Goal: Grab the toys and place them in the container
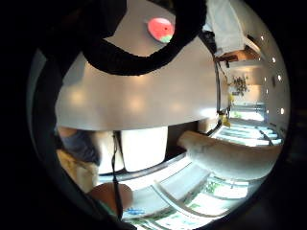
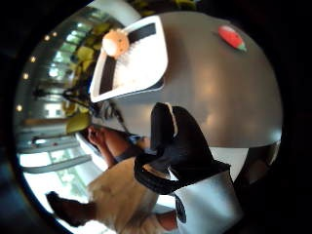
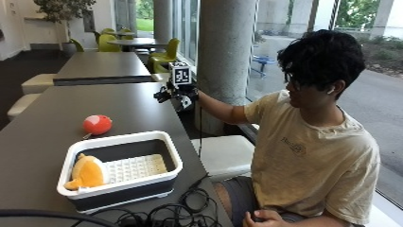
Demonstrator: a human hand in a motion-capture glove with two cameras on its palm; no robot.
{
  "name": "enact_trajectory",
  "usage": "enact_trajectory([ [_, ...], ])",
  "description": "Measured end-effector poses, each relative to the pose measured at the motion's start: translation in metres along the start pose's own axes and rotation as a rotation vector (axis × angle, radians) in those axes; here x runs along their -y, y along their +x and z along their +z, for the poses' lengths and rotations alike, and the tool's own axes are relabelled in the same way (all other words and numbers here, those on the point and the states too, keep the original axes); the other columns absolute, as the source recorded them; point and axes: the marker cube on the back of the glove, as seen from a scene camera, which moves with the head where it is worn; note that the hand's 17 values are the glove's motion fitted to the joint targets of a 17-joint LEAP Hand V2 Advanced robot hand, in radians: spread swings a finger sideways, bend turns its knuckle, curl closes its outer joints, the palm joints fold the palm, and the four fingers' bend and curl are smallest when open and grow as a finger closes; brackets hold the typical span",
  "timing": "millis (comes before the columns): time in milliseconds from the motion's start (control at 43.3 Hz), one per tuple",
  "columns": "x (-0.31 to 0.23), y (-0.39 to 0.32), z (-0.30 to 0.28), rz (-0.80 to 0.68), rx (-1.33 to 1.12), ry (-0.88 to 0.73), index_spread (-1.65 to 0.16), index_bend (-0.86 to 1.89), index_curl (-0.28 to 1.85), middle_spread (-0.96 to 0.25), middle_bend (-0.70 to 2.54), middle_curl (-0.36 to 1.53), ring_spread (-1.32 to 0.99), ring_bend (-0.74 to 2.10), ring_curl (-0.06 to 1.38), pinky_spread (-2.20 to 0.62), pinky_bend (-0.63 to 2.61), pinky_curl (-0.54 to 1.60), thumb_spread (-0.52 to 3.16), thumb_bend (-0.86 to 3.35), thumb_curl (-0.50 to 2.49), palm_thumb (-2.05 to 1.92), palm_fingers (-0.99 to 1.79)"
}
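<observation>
No readable writing. Black-gloved right hand (image 3: 178,97) hovering over grey table's (image 3: 38,137) far edge, fingers relaxed, holding nothing; round red toy (image 3: 97,124) sitting nr white-rimmed black container (image 3: 169,150) w/ orange plush toy (image 3: 86,172) inside.

worktop (image 3: 56,113): carries the container, the round toy and the cables; the person sits along its right edge.
container (image 3: 165,143): on the worktop's near part, close to the edge by the person.
plush toy (image 3: 87,172): inside the container, at its near-left end, lying on the floor of the container.
round toy (image 3: 97,124): on the worktop, behind the container and a little to its left, apart from it.
cables (image 3: 170,215): on the worktop in front of the container, at the near edge.
hand (image 3: 178,96): raised above the worktop's right edge, behind the container, to the right of the round toy and well apart from both.
</observation>
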Motion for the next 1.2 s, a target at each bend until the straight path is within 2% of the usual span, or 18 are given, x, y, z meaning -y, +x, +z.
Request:
enact_trajectory([
  [162,-0.023,0.032,-0.007,0.057,0.002,0.009,-0.3,0.16,0.34,-0.04,0.14,0.29,-0.06,0.21,0.38,-0.01,0.94,0.32,1.39,-0.01,0.3,-0.01,-0.1],
  [277,-0.03,0.032,-0.011,0.119,0.128,0.044,-0.3,0.16,0.33,-0.04,0.14,0.28,-0.06,0.2,0.38,-0.01,0.93,0.32,1.39,-0.01,0.3,0.0,-0.1],
  [415,-0.033,0.043,-0.021,0.077,0.029,0.047,-0.3,0.16,0.33,-0.04,0.14,0.27,-0.06,0.2,0.38,-0.01,0.92,0.32,1.4,-0.01,0.29,0.0,-0.1],
  [531,-0.031,0.023,-0.025,0.172,0.158,0.064,-0.3,0.16,0.33,-0.04,0.14,0.26,-0.06,0.2,0.38,-0.01,0.92,0.32,1.4,-0.01,0.28,-0.01,-0.1],
  [669,-0.028,0.04,-0.025,0.051,0.034,0.057,-0.3,0.16,0.33,-0.04,0.14,0.26,-0.06,0.19,0.38,-0.01,0.91,0.32,1.4,-0.01,0.28,0.0,-0.1],
  [785,-0.026,0.032,-0.021,0.135,0.129,0.058,-0.3,0.17,0.34,-0.04,0.14,0.25,-0.05,0.2,0.38,-0.01,0.9,0.32,1.4,-0.01,0.28,0.0,-0.09],
  [923,-0.025,0.032,-0.019,0.136,0.118,0.044,-0.3,0.17,0.34,-0.04,0.14,0.25,-0.05,0.2,0.38,-0.01,0.9,0.33,1.4,-0.01,0.27,-0.01,-0.09],
  [1015,-0.023,0.044,-0.019,0.091,0.02,0.038,-0.3,0.17,0.34,-0.04,0.15,0.24,-0.06,0.19,0.38,-0.01,0.89,0.33,1.4,-0.01,0.27,0.0,-0.08],
  [1200,-0.01,0.033,-0.02,-0.032,0.072,0.067,-0.3,0.17,0.34,-0.04,0.15,0.24,-0.06,0.2,0.38,-0.01,0.89,0.33,1.4,-0.01,0.27,0.0,-0.08],
])
